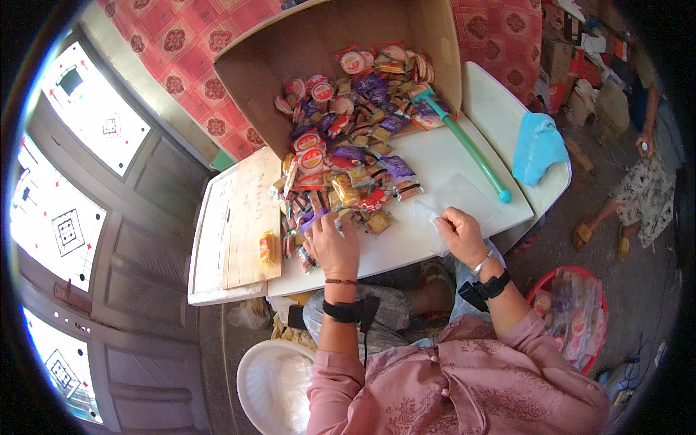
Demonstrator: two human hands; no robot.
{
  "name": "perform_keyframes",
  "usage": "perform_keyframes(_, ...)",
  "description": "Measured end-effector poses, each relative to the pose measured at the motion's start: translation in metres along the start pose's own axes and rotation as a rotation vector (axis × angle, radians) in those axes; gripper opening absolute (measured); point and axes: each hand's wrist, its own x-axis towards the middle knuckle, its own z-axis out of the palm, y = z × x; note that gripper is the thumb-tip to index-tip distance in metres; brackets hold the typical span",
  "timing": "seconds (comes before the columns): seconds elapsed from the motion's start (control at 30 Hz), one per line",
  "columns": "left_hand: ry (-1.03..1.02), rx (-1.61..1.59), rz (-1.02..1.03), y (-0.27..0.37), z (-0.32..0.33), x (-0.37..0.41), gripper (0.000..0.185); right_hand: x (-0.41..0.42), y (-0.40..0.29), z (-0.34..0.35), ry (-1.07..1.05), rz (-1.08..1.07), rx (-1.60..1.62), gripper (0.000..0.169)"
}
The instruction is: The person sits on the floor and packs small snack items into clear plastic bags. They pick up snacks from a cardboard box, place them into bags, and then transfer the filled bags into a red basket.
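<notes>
My left hand (333,244) rests over the near edge of a pile of small wrapped snacks (353,155), its fingertips among purple and clear wrappers; whether it grips one is hidden. My right hand (459,231) pinches the edge of a clear plastic bag (439,239) above the white table (402,247). More clear plastic film (467,198) lies flat just beyond that hand. The pile spills out of a cardboard box (261,81) that lies on its side, its opening towards me. One yellow wrapped snack (266,247) sits apart on a wooden board (244,217) to the left.
A green rod with a crosspiece (470,147) lies at the right of the table. Beyond it, a blue cloth (538,147) hangs over a white chair (484,87). A white basin (261,375) and a red basin of filled bags (604,326) stand below. Another person's hand (645,142) shows far right.
</notes>
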Motion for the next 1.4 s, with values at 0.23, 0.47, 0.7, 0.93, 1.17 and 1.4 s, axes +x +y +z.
perform_keyframes(0.23, -0.254, 0.114, -0.072, -0.005, 0.0, 0.016, 0.031, 0.0, 0.0, 0.0, -0.013, 0.006, -0.005, 0.02)
perform_keyframes(0.47, -0.05, -0.114, -0.018, -0.013, 0.007, 0.016, 0.027, 0.001, -0.004, -0.001, -0.002, 0.004, 0.003, 0.018)
perform_keyframes(0.7, -0.18, -0.488, 0.457, 0.066, -0.017, -0.02, 0.03, 0.0, -0.003, -0.002, -0.021, 0.008, 0.005, 0.022)
perform_keyframes(0.93, -0.325, -0.493, 0.475, 0.081, 0.018, -0.041, 0.03, 0.0, -0.002, -0.004, -0.075, 0.004, 0.057, 0.023)
perform_keyframes(1.17, -0.229, -0.563, 0.357, 0.085, 0.05, -0.05, 0.048, 0.001, 0.0, -0.006, -0.179, -0.048, 0.089, 0.022)
perform_keyframes(1.4, -0.457, -0.648, -0.027, 0.083, 0.044, -0.048, 0.07, -0.003, -0.008, -0.005, -0.128, 0.002, 0.025, 0.026)
